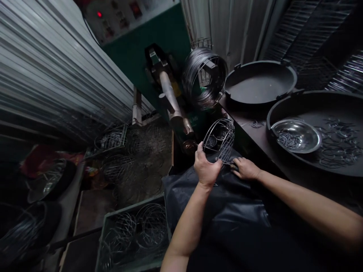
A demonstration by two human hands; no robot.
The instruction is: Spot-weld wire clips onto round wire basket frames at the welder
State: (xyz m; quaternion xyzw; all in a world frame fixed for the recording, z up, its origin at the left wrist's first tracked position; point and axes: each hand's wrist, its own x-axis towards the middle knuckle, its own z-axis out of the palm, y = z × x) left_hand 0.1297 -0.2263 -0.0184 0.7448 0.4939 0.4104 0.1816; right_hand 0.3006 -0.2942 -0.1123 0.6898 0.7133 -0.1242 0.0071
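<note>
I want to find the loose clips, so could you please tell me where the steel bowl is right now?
The steel bowl sits at the right of the head view, inside the large dark round tray, right of the wire basket held in the left hand.

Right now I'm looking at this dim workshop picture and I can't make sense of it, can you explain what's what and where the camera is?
The camera sits on a person's head, looking down at their own two bare hands. The left hand grips a domed wire basket, holding it up over a dark cloth on the lap. The right hand rests flat on that cloth beside the basket's lower edge. To the right is a big black round tray holding a shiny steel bowl and loose wire pieces. A second black tray sits behind it. Ahead stands a coil of wire next to a machine. Down left, a crate holds wire rings.
</note>
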